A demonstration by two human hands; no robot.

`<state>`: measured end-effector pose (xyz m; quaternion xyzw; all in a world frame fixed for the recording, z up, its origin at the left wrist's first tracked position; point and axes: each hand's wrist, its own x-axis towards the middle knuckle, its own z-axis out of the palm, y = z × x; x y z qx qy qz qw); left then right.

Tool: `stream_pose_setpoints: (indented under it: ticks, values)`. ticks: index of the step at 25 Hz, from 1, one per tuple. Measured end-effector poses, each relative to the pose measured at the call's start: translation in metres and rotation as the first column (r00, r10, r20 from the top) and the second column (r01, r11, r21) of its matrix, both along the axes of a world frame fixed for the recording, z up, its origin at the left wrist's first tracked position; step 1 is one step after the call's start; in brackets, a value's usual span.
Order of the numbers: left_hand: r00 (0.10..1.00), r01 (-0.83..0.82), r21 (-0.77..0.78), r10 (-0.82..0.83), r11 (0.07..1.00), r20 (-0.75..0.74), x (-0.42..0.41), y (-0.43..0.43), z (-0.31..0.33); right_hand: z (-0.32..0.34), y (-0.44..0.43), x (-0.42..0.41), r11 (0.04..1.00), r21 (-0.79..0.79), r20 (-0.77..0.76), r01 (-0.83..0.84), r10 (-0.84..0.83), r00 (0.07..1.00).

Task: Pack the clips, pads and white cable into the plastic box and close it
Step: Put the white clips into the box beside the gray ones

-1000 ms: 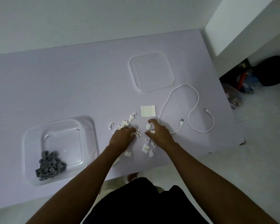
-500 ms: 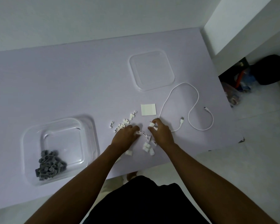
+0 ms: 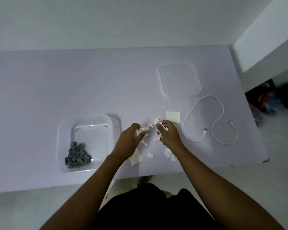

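White clips (image 3: 150, 126) bunched in curled left hand (image 3: 131, 138), right hand (image 3: 169, 135) pinching another clip, fingers together

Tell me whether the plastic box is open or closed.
Open. The plastic box has no cover on it, so the grey clips show inside; its lid lies apart on the table, beyond the white cable.

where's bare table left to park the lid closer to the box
Bare: the wide stretch behind the plastic box, left of the lid. Crowded: between the box and white cable, where both hands, white clips and pads sit.
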<state>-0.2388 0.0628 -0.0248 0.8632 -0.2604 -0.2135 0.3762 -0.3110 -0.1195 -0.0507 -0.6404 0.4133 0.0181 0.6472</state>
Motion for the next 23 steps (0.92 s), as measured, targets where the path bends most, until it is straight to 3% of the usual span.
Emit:
stream_pose_setpoints:
  ticks: [4, 6, 12, 17, 23]
  values:
    - [0.975, -0.220, 0.036, 0.218, 0.975, 0.040, 0.016, 0.087, 0.005, 0.021, 0.058, 0.042, 0.982, 0.176, 0.067, -0.076, 0.065, 0.996]
    - [0.971, -0.239, 0.131, 0.238, 0.962, 0.026, 0.020, 0.126, -0.004, 0.026, 0.085, 0.057, 0.969, 0.232, 0.082, -0.083, 0.066, 0.994]
    - [0.971, 0.131, 0.398, -0.036, 0.908, -0.238, 0.024, 0.155, -0.042, 0.027, 0.128, 0.069, 0.965, 0.248, 0.081, -0.080, 0.062, 0.995]
    - [0.948, 0.272, 0.423, -0.166, 0.864, -0.270, 0.032, 0.151, -0.052, 0.024, 0.134, 0.065, 0.971, 0.236, 0.048, -0.047, 0.037, 0.998]
    - [0.975, 0.216, 0.312, -0.187, 0.925, -0.121, 0.037, 0.167, -0.030, 0.028, 0.144, 0.069, 0.977, 0.166, 0.029, -0.136, 0.133, 0.991]
